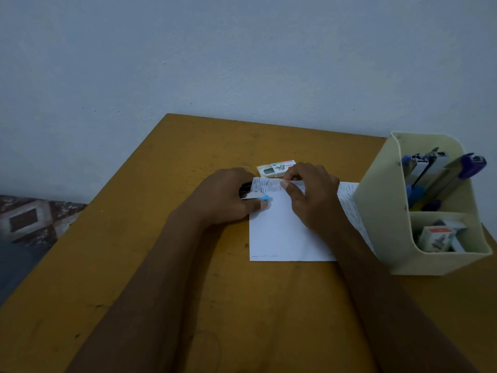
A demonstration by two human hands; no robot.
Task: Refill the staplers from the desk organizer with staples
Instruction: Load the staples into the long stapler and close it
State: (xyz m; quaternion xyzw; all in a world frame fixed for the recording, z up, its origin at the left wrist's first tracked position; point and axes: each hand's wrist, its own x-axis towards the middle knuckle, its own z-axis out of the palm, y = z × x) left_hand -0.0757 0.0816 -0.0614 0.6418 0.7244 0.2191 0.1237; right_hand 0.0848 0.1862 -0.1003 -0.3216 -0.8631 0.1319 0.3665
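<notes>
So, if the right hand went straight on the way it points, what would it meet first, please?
Probably the small staple box lying just beyond the right hand, though depth is unclear.

A mustard-yellow wooden table [161,265] stands against a pale blue-grey wall [242,49]; a white sheet of paper [274,232] lies on it, short dark marks lining its far and right edges; a patterned reddish surface [32,219] shows below the table's left side.

One organizer [382,211] was counted, with about three staplers [430,168] in its far compartment and at least one box [437,236] in its near one. Left of it were counted one more stapler [265,198], one more box [274,169], one sheet [274,232] and two hands: left hand [226,196], right hand [309,196].
</notes>
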